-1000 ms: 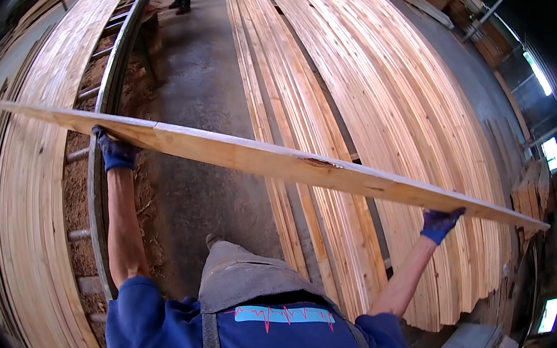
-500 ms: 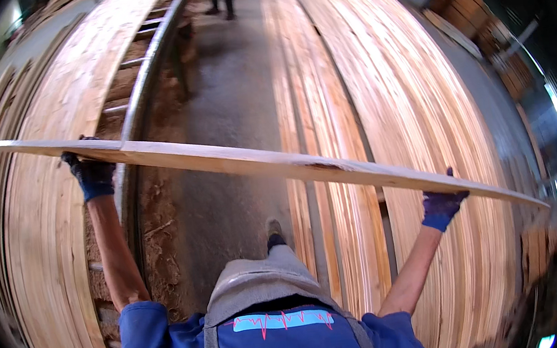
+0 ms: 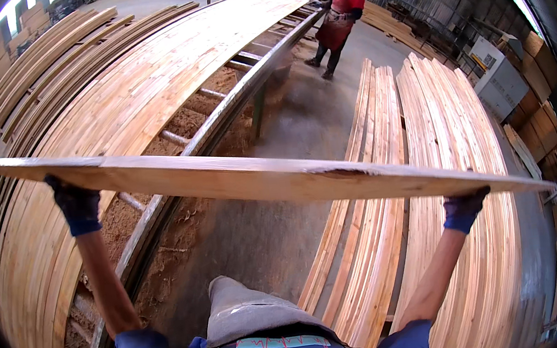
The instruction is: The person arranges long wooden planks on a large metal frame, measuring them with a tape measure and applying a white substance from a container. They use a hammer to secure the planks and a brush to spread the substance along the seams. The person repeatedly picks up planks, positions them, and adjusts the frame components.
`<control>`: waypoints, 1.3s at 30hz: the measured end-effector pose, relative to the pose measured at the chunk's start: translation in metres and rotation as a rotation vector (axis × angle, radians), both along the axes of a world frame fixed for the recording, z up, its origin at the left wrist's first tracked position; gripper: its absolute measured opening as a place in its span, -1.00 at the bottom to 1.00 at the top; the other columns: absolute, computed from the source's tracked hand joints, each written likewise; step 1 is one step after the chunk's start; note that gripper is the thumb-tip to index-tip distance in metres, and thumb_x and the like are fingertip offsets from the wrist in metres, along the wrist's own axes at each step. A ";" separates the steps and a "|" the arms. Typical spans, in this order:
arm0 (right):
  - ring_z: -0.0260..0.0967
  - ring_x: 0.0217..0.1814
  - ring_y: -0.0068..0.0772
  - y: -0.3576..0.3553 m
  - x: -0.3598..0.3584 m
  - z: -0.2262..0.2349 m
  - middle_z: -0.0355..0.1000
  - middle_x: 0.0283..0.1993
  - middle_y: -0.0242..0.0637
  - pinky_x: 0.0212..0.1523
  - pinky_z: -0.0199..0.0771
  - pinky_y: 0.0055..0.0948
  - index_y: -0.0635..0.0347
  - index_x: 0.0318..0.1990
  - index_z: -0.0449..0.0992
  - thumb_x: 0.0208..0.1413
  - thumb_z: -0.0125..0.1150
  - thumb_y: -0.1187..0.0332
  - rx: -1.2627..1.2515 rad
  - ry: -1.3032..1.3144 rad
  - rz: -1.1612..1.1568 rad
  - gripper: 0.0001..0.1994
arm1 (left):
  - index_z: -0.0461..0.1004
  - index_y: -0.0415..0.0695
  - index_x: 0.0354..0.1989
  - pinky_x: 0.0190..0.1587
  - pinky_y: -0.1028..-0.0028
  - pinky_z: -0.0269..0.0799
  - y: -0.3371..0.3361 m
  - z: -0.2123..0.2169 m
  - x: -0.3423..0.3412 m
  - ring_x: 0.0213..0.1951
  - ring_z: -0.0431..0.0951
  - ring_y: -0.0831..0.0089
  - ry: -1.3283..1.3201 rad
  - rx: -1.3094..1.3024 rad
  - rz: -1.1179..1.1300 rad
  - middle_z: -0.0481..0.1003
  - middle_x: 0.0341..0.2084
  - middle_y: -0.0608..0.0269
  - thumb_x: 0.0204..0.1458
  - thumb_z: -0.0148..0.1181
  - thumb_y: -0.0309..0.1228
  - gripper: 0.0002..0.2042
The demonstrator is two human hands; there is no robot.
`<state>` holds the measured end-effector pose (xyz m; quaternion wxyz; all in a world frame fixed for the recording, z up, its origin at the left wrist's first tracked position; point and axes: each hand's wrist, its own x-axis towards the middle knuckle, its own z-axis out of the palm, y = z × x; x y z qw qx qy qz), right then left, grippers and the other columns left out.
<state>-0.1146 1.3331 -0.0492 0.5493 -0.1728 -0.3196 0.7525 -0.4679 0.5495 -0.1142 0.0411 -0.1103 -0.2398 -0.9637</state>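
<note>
A long wooden board spans almost the whole view, held up in front of me with its broad face toward me. Its top edge has a dark, rough flaw right of the middle. My left hand, in a dark glove with a blue cuff, grips the board near its left end. Gloved the same way, my right hand is closed on its lower edge near the right end. The board hides some of the fingers of both hands. Both arms are stretched forward and apart.
On the left, planks lie side by side on a metal roller frame, with wood shavings beneath. Long board stacks stand on the right. A person in a red apron stands beyond the frame. A white cabinet is farther right.
My view has lifted and turned, so the person beyond the frame now shows fully. The board is still in both hands, with more of its broad face showing.
</note>
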 end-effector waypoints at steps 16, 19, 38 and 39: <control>0.40 -0.36 -0.20 -0.099 -0.627 0.216 0.41 -0.22 -0.25 -0.51 0.49 -0.11 -0.09 -0.06 0.33 0.15 -0.17 -0.29 0.411 0.147 0.708 -0.49 | 0.33 -0.35 0.09 0.12 0.04 0.31 -0.225 0.063 -0.111 0.07 0.39 0.03 0.226 0.191 0.369 0.39 0.06 -0.11 0.02 0.20 -0.29 -0.49; 0.34 0.11 -0.16 -0.108 -0.718 0.239 0.36 0.09 -0.28 -0.08 0.51 0.10 -0.07 0.09 0.31 0.17 0.01 -0.13 0.300 0.256 0.710 -0.53 | 0.30 -0.34 0.11 0.05 0.05 0.36 -0.230 0.065 -0.132 0.03 0.40 0.00 0.204 0.173 0.397 0.41 0.02 -0.11 0.03 0.23 -0.29 -0.48; 0.50 -0.29 -0.11 -0.035 -1.121 0.160 0.47 -0.17 -0.14 -0.42 0.60 0.03 0.10 -0.02 0.38 0.12 0.18 -0.02 0.147 -0.052 0.819 -0.56 | 0.47 -0.22 -0.02 -0.09 0.42 0.57 -0.013 0.066 -0.342 -0.15 0.58 0.34 -0.136 -0.084 0.744 0.55 -0.11 0.14 0.10 0.21 -0.21 -0.62; 0.49 -0.30 -0.10 -0.041 -1.129 0.142 0.46 -0.17 -0.14 -0.42 0.60 0.02 0.10 -0.01 0.38 0.12 0.18 -0.01 0.117 -0.125 0.801 -0.56 | 0.50 -0.22 -0.07 -0.14 0.44 0.59 0.025 0.071 -0.329 -0.19 0.59 0.40 -0.119 -0.185 0.547 0.57 -0.16 0.15 0.09 0.21 -0.19 -0.63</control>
